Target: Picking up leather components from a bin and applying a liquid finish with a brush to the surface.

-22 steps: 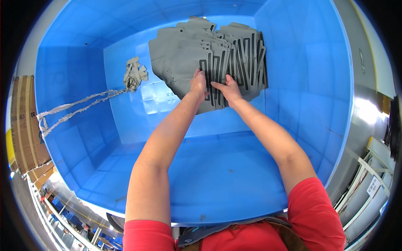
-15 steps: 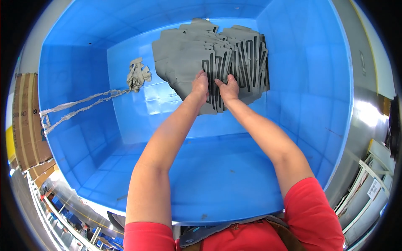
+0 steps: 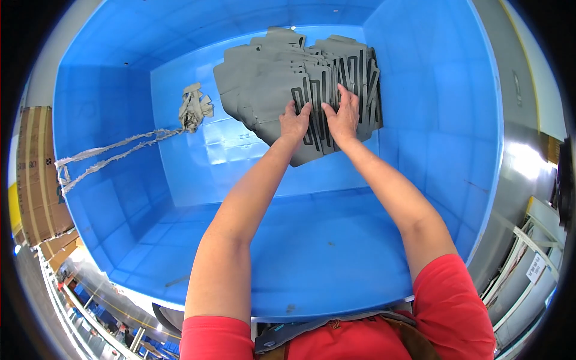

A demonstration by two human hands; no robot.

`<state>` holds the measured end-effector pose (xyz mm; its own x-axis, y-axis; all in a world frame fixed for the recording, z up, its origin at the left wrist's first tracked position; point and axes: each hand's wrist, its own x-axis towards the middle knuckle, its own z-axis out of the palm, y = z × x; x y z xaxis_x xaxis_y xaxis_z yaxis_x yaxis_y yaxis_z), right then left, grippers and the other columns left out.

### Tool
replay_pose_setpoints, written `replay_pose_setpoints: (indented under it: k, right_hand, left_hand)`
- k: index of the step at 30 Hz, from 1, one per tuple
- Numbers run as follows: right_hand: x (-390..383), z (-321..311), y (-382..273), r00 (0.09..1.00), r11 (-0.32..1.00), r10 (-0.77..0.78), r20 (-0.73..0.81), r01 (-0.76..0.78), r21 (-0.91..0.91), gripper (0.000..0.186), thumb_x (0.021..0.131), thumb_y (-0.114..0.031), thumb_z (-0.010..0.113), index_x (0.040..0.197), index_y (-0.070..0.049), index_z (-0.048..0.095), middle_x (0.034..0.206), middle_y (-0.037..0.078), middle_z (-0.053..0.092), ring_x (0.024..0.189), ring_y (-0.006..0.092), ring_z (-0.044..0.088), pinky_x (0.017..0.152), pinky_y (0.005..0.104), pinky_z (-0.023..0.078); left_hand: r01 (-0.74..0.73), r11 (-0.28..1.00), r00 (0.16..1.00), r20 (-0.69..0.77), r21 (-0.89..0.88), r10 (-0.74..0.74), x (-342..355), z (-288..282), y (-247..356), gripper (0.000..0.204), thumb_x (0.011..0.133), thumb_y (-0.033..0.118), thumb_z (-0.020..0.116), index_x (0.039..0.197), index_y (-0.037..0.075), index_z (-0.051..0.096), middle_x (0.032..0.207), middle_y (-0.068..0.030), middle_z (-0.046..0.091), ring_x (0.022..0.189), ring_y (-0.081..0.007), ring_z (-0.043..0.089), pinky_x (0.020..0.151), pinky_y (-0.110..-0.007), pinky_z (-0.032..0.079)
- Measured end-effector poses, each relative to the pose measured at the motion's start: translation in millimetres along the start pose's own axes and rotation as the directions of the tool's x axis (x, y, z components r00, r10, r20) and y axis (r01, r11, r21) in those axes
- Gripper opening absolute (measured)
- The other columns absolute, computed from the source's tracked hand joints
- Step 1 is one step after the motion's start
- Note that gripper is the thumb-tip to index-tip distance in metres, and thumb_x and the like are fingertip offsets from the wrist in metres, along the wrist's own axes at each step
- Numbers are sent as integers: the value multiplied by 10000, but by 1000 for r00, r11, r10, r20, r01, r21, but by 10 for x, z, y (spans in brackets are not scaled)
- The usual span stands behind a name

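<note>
A fanned pile of thin grey sheets (image 3: 255,81) with black loop-shaped outlines along their right parts lies on the floor of a large blue bin (image 3: 276,252). My left hand (image 3: 293,124) rests on the pile beside the leftmost black outline, its thumb and fingers apart. Just to its right, my right hand (image 3: 344,122) touches the overlapping sheets with fingers spread. Neither hand closes on a sheet; the undersides of both palms are hidden.
Left of the pile sits a crumpled bundle of pale grey strips (image 3: 193,109). A frayed strap (image 3: 111,144) runs from it up the bin's left wall to the rim. Outside stand cardboard boxes (image 3: 42,174) at left and a white rack (image 3: 516,270) at right.
Both hands have moved slightly right. Their fingers have loosened from the sheet edges and spread out over the pile. The lower edge of the pile has shifted a little.
</note>
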<state>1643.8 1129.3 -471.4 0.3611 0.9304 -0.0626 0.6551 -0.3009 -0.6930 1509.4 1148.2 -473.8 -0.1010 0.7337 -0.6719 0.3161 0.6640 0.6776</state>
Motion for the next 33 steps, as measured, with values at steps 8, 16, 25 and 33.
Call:
replay_pose_setpoints:
  k: [8, 16, 25, 33]
  right_hand:
    - [574, -78, -119, 997, 954, -38, 62, 54, -296, 558, 763, -333, 768, 1229, -94, 573, 1201, 97, 508, 1127, 296, 489, 927, 454, 382]
    - [893, -137, -279, 959, 874, 100, 265, 43, -483, 507, 751, -384, 771, 1132, -94, 604, 1078, 99, 618, 1094, 301, 525, 937, 453, 369]
    - [701, 41, -349, 979, 980, 111, 174, -78, -183, 427, 760, -290, 776, 1058, -42, 597, 1059, 175, 667, 1072, 337, 611, 889, 436, 497]
    - [394, 132, -249, 933, 936, -353, 71, 352, 27, 370, 787, -251, 717, 1070, -36, 614, 981, 120, 625, 949, 334, 611, 831, 451, 472]
  left_hand:
    - [52, 998, 999, 2, -29, -52, 120, 22, -71, 636, 943, 351, 551, 1489, 166, 282, 1418, -160, 370, 1309, -328, 403, 983, -561, 428]
    - [150, 970, 980, 159, -189, -121, 17, -39, 91, 650, 973, 294, 493, 1523, 198, 161, 1515, -152, 294, 1357, -341, 342, 1018, -575, 389]
    - [186, 950, 969, 208, -251, -135, 2, -155, 113, 616, 991, 283, 441, 1527, 215, 145, 1557, -138, 208, 1405, -338, 241, 1031, -581, 360]
    - [235, 903, 953, 266, -358, -143, -45, -143, 165, 562, 1007, 238, 366, 1529, 224, 158, 1550, -131, 223, 1393, -336, 266, 1003, -550, 390]
